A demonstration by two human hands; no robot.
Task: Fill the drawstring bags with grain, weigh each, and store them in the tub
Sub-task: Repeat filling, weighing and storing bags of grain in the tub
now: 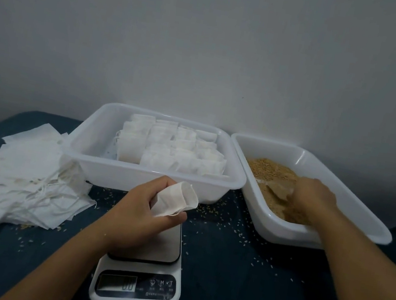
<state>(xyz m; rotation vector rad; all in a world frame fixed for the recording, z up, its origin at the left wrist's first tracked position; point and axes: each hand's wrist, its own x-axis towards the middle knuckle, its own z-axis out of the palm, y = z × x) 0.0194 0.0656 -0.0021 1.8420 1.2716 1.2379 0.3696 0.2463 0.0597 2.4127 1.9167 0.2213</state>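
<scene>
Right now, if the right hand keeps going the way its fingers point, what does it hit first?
The right hand points down-left into the grain tub, holding a scoop. It would probably meet the grain first, then the tub's floor. Depth is unclear; it may already touch the grain.

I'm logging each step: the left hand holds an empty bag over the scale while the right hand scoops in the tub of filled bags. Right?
Not quite. The head view shows the right hand scooping in the grain tub, not among the filled bags. The left hand does hold the bag over the scale.
</scene>
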